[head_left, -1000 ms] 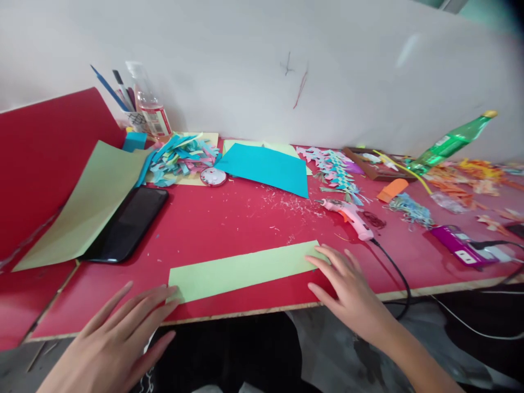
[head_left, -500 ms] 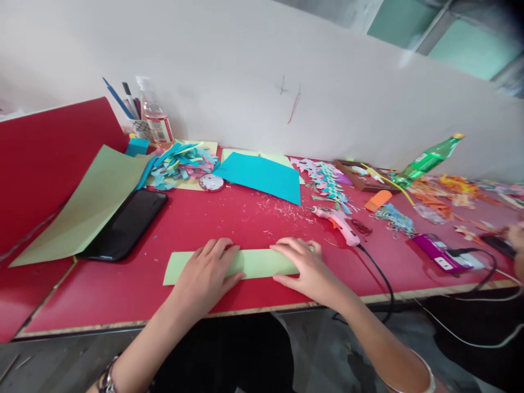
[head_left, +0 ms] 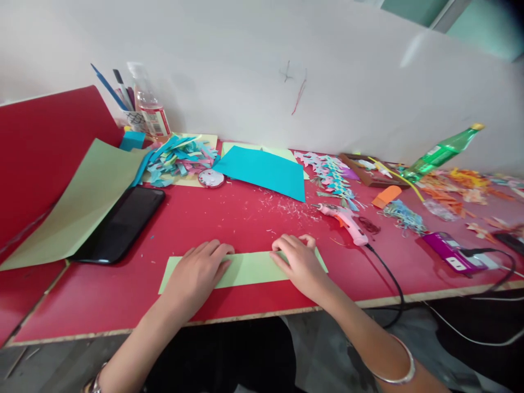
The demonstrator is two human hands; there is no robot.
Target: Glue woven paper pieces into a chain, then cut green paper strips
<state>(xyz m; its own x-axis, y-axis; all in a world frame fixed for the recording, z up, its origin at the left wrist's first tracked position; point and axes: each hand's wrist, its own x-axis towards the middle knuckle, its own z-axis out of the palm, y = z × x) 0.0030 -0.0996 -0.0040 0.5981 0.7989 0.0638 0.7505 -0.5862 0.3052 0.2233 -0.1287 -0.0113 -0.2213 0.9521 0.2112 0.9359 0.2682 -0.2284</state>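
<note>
A pale green paper strip lies lengthwise near the table's front edge. On its left part rests my left hand, fingers bent over the far edge and thumb drawn in close to them. My right hand grips the right part, its fingertips curled at the same far edge. Both palms hide parts of the strip, and its middle shows between them. To the right of my right hand lies a pink hot glue gun with a black cord.
A black phone sits left, partly under a green sheet. Behind are a blue sheet, paper shreds, a clear bottle and a tilted green bottle. A purple power strip lies right.
My fingers have drawn in at the strip's far edge, the left thumb closer to its fingers. More of the strip's right end shows. The camera view has shifted slightly.
</note>
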